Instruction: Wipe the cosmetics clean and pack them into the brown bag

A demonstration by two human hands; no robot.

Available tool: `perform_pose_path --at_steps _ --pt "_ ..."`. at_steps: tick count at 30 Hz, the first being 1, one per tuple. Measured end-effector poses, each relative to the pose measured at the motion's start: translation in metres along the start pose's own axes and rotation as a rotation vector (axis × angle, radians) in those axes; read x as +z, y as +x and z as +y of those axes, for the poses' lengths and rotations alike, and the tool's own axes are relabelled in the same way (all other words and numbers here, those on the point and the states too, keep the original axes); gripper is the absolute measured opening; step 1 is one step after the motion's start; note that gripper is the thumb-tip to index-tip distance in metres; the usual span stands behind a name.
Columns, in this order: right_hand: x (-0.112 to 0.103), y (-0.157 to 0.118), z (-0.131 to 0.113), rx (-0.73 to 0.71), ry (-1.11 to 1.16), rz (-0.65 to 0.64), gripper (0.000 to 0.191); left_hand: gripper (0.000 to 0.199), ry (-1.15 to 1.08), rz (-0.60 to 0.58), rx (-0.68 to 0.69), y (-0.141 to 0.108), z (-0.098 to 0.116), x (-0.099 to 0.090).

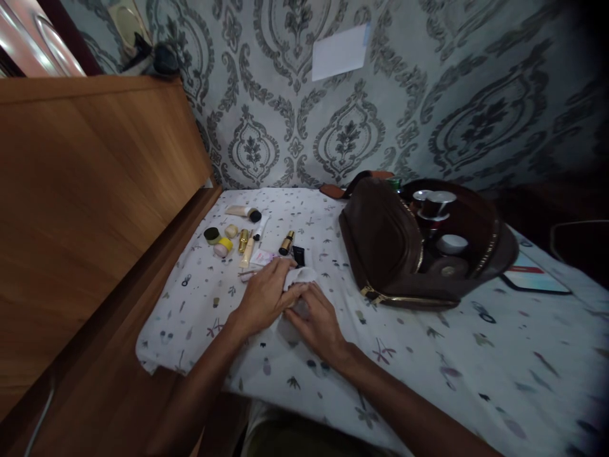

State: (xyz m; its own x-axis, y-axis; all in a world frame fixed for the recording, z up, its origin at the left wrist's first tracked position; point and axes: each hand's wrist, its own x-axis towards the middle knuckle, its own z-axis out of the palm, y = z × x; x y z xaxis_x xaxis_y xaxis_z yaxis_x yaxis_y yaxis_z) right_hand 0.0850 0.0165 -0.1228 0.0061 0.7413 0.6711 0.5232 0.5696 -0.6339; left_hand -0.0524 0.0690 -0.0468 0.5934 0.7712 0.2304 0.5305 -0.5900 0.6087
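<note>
Head view: my left hand (266,292) and right hand (321,322) grip the cloth (303,275) between them, inside the table's (409,368) near edge; long axis unclear, folds blurred. Black packet (299,256) just beyond, toward the far edge, left hand nearer.

Light was dim and greyish; glare streaked a glossy pink surface (56,43) at upper left, while the right edge blurred and darkened towards black.
</note>
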Motion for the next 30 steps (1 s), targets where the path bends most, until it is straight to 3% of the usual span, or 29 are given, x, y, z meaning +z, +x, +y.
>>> perform_pose_path --at_steps 6,9,16,22,30 --pt "-0.002 0.006 -0.012 0.140 0.277 0.068 0.031 0.046 -0.536 0.045 -0.165 0.005 -0.006 0.009" --pt "-0.004 0.009 -0.015 0.225 0.337 0.121 0.034 0.053 -0.681 0.049 -0.200 0.003 -0.009 0.014" --pt "-0.009 0.012 -0.019 0.267 0.250 0.231 0.034 0.059 -0.737 0.108 -0.256 -0.005 -0.008 0.021" --pt "-0.007 0.012 -0.016 0.243 0.177 0.242 0.032 0.057 -0.853 0.005 -0.246 -0.005 -0.014 0.024" --pt "-0.009 0.011 -0.016 0.160 0.140 0.186 0.033 0.047 -0.730 0.130 -0.274 -0.008 -0.013 0.025"
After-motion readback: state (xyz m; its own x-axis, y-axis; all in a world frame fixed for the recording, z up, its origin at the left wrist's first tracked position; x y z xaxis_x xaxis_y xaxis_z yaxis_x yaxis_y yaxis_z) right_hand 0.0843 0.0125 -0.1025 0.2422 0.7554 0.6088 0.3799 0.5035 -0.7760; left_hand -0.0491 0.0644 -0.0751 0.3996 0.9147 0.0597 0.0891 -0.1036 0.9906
